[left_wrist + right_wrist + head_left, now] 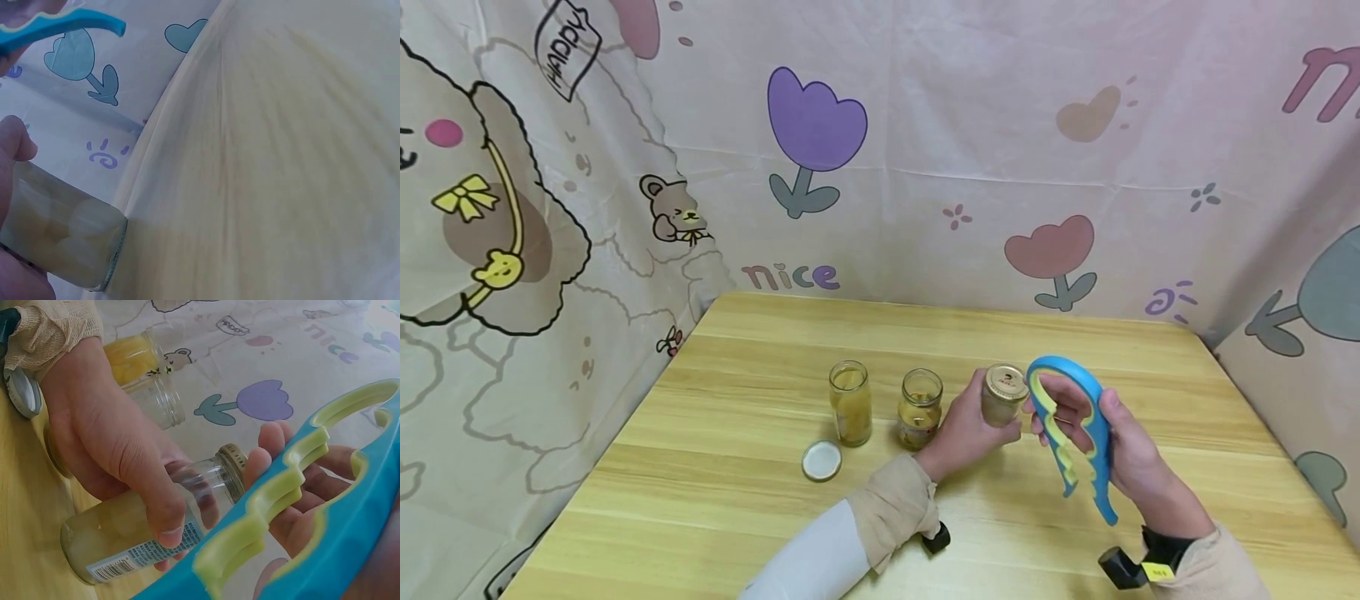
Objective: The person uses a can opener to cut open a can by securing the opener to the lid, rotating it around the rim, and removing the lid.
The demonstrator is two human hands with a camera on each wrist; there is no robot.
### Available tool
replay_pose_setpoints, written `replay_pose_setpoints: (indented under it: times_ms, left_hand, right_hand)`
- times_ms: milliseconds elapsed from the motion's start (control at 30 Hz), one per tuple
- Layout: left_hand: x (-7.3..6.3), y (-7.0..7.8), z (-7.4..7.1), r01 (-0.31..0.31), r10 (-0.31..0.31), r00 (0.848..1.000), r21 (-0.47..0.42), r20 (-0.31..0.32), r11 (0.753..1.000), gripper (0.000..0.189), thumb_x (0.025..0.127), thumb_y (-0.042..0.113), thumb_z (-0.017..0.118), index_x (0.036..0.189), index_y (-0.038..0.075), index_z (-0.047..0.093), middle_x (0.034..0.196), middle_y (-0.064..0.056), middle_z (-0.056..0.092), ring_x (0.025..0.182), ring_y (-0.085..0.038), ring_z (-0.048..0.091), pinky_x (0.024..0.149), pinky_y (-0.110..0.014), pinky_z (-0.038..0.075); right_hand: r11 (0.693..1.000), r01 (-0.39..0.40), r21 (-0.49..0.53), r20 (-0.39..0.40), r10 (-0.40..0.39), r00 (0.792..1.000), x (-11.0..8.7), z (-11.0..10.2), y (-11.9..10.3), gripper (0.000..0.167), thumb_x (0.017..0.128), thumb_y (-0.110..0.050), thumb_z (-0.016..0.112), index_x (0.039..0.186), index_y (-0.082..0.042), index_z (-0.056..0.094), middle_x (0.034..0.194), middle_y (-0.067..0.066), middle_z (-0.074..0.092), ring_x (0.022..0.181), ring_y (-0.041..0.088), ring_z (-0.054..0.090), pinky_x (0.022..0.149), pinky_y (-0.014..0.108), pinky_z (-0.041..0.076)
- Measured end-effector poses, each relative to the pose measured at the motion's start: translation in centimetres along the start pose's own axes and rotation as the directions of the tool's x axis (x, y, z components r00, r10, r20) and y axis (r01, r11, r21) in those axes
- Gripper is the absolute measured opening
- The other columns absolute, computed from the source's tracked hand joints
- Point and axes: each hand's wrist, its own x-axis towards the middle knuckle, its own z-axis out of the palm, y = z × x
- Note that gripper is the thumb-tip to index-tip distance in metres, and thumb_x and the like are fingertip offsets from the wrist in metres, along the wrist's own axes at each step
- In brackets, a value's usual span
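My left hand (964, 429) grips a closed glass jar (109, 534) with a gold lid (1006, 382), its fingers and thumb wrapped around the body. Pale round pieces show through the glass in the left wrist view, and a blue label with a barcode faces the right wrist camera. Just to the right, my right hand (1138, 458) holds a blue jar opener (1102, 450) with yellow-green toothed inner edges. The opener's two arms point down toward the table, and its rounded end is close beside the lid. Whether they touch, I cannot tell.
Left of my left hand stand two lidless glass jars, a tall one (852, 417) and a shorter one (917, 423), both with yellow contents. A loose lid (822, 461) lies white side up before the tall jar. A printed cloth (910, 233) hangs behind the wooden table (715, 517).
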Motion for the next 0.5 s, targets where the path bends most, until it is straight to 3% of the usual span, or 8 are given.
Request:
replay_pose_setpoints:
  times_ms: [133,333,500]
  left_hand:
    - [-0.3,0.0,-0.1,0.001,-0.001,1.0,-0.002,0.009,1.0,0.073,0.083,0.014,0.083,0.144,0.025,0.044,0.127,0.0,0.067,0.102,-0.006,0.063,0.092,-0.025,0.052]
    - [-0.8,0.2,-0.3,0.009,-0.009,1.0,-0.013,0.03,1.0,0.069,0.084,0.018,0.082,0.142,0.026,0.045,0.127,0.001,0.067,0.101,-0.005,0.063,0.089,-0.023,0.053]
    - [-1.2,0.3,-0.5,0.005,-0.004,0.999,-0.028,0.04,1.0,0.065,0.084,0.019,0.081,0.139,0.028,0.046,0.125,0.004,0.067,0.1,-0.005,0.063,0.088,-0.023,0.052]
  right_hand:
    - [0.999,-0.015,-0.032,-0.025,0.014,1.0,-0.2,0.1,0.1,0.067,0.111,-0.03,-0.002,0.156,0.005,0.033,0.134,0.005,0.064,0.107,0.018,0.063,0.093,0.027,0.053]
    - [0.982,-0.1,-0.161,-0.122,0.081,0.989,-0.4,0.2,0.2,0.068,0.112,-0.04,0.004,0.15,-0.003,0.046,0.114,0.0,0.065,0.083,0.019,0.056,0.068,0.035,0.044]
    - [0.98,-0.091,-0.179,-0.109,0.072,0.991,-0.3,0.0,0.5,0.07,0.111,-0.045,0.005,0.151,-0.002,0.045,0.111,-0.001,0.063,0.077,0.023,0.051,0.063,0.04,0.037]
